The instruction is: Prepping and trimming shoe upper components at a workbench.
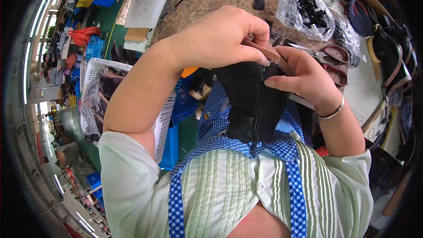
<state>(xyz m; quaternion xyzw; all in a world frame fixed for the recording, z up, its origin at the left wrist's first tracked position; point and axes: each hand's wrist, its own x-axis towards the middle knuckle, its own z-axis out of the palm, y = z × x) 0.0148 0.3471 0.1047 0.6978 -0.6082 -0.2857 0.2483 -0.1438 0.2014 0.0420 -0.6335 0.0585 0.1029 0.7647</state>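
Note:
A black leather boot upper [240, 94] hangs in front of my blue checked apron, with a seam running down it. At its top edge a brown strip with a ragged edge [272, 54] shows between my hands. My left hand [224, 37] is closed, pinching the brown strip between thumb and curled fingers. My right hand [304, 77] grips the same edge from the other side, its thumb pressed on the black leather. The inside of the piece is hidden. Just beyond my right hand lie scissors with dark red handles [335, 53].
A mottled brown board [194, 11] covers the table ahead. On it sits a clear plastic bag of small black pieces [308, 11]. Black footwear [390, 57] stands at the right. A white crate [94, 68] with dark scraps is beside my left arm.

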